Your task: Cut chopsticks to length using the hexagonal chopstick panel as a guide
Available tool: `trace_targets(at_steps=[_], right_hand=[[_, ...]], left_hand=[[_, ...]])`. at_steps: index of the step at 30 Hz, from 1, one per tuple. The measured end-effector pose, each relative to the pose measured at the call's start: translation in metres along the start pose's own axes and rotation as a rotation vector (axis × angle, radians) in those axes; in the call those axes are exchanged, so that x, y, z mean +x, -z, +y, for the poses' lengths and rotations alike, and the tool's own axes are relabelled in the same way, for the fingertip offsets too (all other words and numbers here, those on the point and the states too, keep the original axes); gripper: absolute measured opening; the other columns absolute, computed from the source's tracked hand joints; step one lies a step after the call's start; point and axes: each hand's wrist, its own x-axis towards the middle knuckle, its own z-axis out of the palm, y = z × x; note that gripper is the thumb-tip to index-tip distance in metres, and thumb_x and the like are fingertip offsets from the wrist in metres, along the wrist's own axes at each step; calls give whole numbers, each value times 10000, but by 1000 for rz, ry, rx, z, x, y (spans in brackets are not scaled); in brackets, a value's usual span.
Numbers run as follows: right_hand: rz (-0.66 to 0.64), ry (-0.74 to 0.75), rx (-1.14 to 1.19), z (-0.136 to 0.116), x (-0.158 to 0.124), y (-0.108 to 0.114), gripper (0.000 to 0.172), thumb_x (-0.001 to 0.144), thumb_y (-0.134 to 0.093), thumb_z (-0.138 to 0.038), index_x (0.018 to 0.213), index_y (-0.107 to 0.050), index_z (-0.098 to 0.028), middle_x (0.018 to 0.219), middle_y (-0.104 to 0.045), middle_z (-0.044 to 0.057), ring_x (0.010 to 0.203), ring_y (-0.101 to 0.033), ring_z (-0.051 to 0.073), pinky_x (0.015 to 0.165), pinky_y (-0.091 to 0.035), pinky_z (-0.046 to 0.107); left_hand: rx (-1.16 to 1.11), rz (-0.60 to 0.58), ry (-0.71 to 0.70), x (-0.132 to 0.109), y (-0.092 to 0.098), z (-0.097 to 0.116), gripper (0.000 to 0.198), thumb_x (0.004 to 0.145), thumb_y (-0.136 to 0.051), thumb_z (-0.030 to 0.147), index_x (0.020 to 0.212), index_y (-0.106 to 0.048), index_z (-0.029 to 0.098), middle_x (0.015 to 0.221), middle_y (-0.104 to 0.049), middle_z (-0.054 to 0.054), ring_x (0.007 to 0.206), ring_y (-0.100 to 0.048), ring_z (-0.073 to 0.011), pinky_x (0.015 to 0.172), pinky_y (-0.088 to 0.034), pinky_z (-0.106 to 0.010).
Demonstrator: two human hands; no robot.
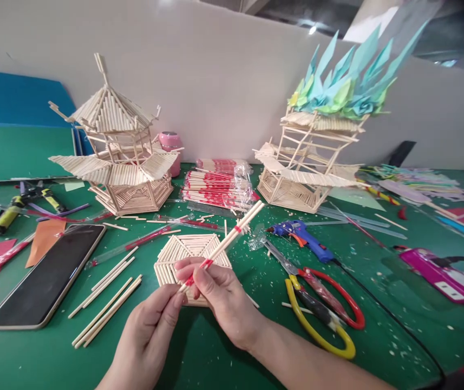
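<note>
Both hands meet at a small bundle of wooden sticks point(232, 238) with red bands, slanting up to the right. My left hand point(150, 319) pinches its lower end between thumb and fingers. Higher up the bundle, my right hand point(219, 292) is closed around it. Behind my fingers lies a flat polygonal panel of glued sticks point(171, 254), partly covered by my hands. Loose wooden sticks point(105, 314) rest on the green table to the left of my left hand.
Two stick pavilions, a left one point(120, 173) and a right one point(297, 179), stand at the back. Packs of sticks point(218, 187) lie between them. A glue gun point(305, 238), scissors point(321, 298) and purple power strip point(443, 276) are on the right. A phone point(49, 276) lies left.
</note>
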Motion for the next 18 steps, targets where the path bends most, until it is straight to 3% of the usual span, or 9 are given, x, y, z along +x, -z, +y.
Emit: trace_targets(at_steps=[3, 6, 9, 13, 16, 18], right_hand=[[-18, -9, -25, -12, 1, 9, 234, 821, -543, -441, 924, -695, -296, 1058, -634, 22, 1007, -541, 205, 932, -372, 377], [103, 95, 77, -29, 5, 27, 366, 772, -571, -506, 1089, -609, -327, 1162, -586, 21, 972, -537, 201, 852, -420, 359], [329, 262, 62, -43, 10, 44, 275, 802, -518, -501, 866, -679, -288, 945, -632, 21, 844, -551, 174, 708, -448, 296], [429, 266, 52, -58, 16, 65, 371, 846, -461, -424, 577, -626, -229, 696, -605, 17, 664, -546, 148, 594, -432, 277], [563, 225, 318, -73, 17, 91, 402, 872, -421, -349, 511, -536, -213, 637, -570, -10, 571, -530, 118, 528, -423, 255], [626, 246, 527, -84, 15, 110, 427, 903, -333, -268, 505, -472, -201, 587, -534, -30, 482, -493, 87, 484, -399, 231]], left_hand=[[-27, -2, 0, 1, 1, 4, 209, 831, -483, 326, 768, -635, 197, 639, -594, 5, 568, -507, -133, 522, -418, -195], [-19, -20, 5, 2, 2, 6, 237, 838, -473, 345, 727, -626, 202, 650, -591, -1, 583, -496, -136, 522, -388, -203], [-10, -100, 26, 0, 3, 3, 284, 850, -446, 368, 686, -597, 192, 608, -540, 2, 566, -452, -134, 512, -341, -225], [-10, -181, 81, -3, 5, -1, 329, 850, -432, 405, 641, -549, 180, 572, -450, 17, 543, -376, -123, 491, -297, -235], [-113, -96, 137, 3, 7, 6, 316, 823, -491, 401, 606, -541, 177, 562, -425, 27, 544, -354, -114, 489, -295, -225], [-278, 68, 172, 14, 12, 12, 312, 799, -537, 380, 561, -510, 181, 534, -377, 45, 524, -317, -103, 472, -287, -215]])
